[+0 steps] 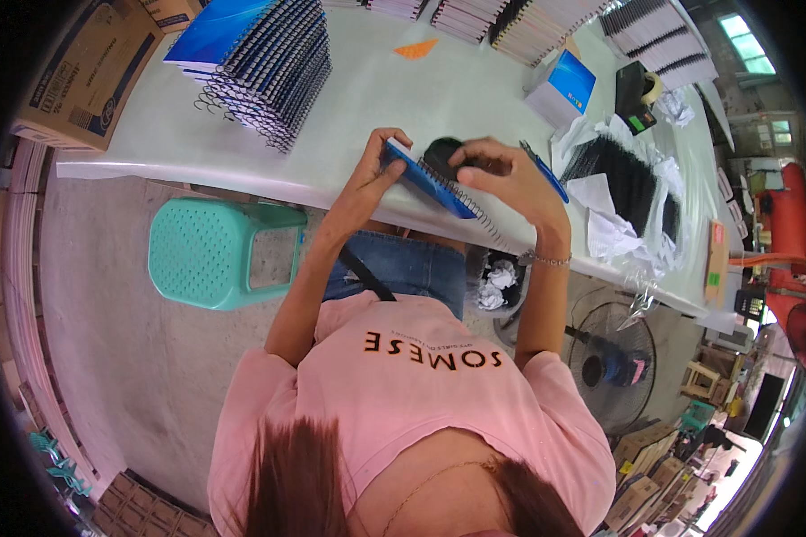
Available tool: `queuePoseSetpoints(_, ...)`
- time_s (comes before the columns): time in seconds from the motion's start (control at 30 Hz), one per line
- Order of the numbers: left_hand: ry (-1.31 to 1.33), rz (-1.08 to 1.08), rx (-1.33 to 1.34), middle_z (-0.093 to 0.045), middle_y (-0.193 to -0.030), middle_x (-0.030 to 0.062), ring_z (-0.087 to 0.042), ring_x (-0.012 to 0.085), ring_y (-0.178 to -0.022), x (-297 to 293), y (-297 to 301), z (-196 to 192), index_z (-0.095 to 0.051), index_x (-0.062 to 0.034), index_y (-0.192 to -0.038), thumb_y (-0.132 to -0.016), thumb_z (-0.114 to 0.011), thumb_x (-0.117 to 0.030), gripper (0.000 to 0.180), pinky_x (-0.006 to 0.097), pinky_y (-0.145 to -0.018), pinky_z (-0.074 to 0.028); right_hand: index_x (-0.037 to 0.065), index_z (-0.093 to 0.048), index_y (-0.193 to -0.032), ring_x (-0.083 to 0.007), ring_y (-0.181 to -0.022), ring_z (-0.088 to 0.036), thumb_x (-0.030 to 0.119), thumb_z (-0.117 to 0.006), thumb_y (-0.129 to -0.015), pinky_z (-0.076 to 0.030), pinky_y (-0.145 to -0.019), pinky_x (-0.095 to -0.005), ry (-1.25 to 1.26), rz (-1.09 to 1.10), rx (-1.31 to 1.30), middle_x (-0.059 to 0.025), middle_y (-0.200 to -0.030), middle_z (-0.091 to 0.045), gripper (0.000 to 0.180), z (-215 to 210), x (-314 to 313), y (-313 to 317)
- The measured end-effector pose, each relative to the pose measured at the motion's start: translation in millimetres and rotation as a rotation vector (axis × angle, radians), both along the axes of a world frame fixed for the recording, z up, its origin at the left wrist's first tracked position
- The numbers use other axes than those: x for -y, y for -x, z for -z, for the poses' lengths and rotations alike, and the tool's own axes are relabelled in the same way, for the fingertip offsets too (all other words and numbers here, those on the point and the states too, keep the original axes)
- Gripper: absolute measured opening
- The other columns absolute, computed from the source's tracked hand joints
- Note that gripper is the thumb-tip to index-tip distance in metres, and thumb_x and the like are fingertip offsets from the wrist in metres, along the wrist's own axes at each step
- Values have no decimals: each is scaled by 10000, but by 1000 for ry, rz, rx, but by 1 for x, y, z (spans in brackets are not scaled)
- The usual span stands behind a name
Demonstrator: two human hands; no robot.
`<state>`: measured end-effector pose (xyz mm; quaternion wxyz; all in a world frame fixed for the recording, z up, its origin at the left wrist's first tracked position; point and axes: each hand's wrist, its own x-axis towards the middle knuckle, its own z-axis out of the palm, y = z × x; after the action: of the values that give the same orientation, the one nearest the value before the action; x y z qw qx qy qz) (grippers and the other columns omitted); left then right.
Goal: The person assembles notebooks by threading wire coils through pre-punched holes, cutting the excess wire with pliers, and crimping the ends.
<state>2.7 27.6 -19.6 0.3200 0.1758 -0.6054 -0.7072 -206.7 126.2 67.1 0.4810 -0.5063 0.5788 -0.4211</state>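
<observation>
The blue spiral notebook (430,183) sits tilted at the near edge of the white worktop (403,98), and everything else reads off it. The left hand (376,166) is clamped on its left end, fingers curled over the top corner and thumb underneath, propping the cover up off the surface. The right hand (497,170) is closed around a dark rounded tool (443,154) right at the notebook's upper edge, pressing it toward the wire binding (475,208) that runs along the right side; what exactly the tool is, I cannot tell. This notebook looks light and thin, with a glossy cover that probably slides easily under fingers, so a pinch across the corner, as the left hand has it, seems the sound hold. The stack of pages should flex if held only at one end, and the wire coil looks like the delicate part, likely to bend or snag if squeezed. Just right of the notebook lies a blue pen (544,170), and farther right a heap of black binding coils on crumpled plastic wrap (631,183). Well beyond the notebook, to the upper left, a fanned stack of finished notebooks (264,63) rests. Below and left of it stands a teal plastic stool (210,251).
</observation>
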Motion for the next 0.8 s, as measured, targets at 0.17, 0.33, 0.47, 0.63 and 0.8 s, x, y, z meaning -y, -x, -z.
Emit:
queuePoseSetpoints(0.17, -1, 0, -4, -455, -1183, 55, -439, 138, -1100, -1, -1, -7, -425, -70, -1282, -970, -495, -83, 320, 268, -1015, -313, 41, -717, -1014, -145, -896, -577, 299, -805, -770, -457, -817, -263, 59, 35, -270, -78, -970, -621, 366, -12, -3, -15)
queuePoseSetpoints(0.33, 24, 26, -5, -466, -1215, 49, -446, 140, -1125, 0, -4, -5, -424, -67, -1319, -969, -488, -74, 355, 272, -1016, -323, 46, -727, -985, -151, -892, -559, 296, -813, -751, -460, -781, -285, -40, 87, -368, -73, -966, -616, 353, 1, 7, -18)
queuePoseSetpoints(0.47, 10, 20, -15, -474, -1215, 44, -443, 141, -1138, 3, -5, -4, -428, -67, -1330, -971, -487, -78, 363, 279, -1022, -324, 37, -734, -947, -143, -834, -525, 347, -802, -755, -438, -750, -273, 38, 94, -121, -69, -990, -608, 370, -1, 3, -20)
queuePoseSetpoints(0.63, 10, 18, -39, -475, -1226, 48, -433, 143, -1152, 3, -2, -5, -443, -64, -1330, -973, -505, -113, 366, 290, -1027, -328, 42, -737, -975, -143, -940, -556, 334, -799, -773, -440, -815, -266, -50, 136, -171, -81, -1040, -596, 361, 9, 9, -19)
queuePoseSetpoints(0.8, 14, 24, -14, -475, -1205, 59, -430, 147, -1148, 1, -3, -3, -447, -75, -1348, -968, -523, -144, 394, 296, -1030, -327, 47, -726, -1022, -136, -898, -574, 280, -767, -822, -438, -813, -250, -33, 232, 235, -53, -1046, -593, 310, 3, -7, -17)
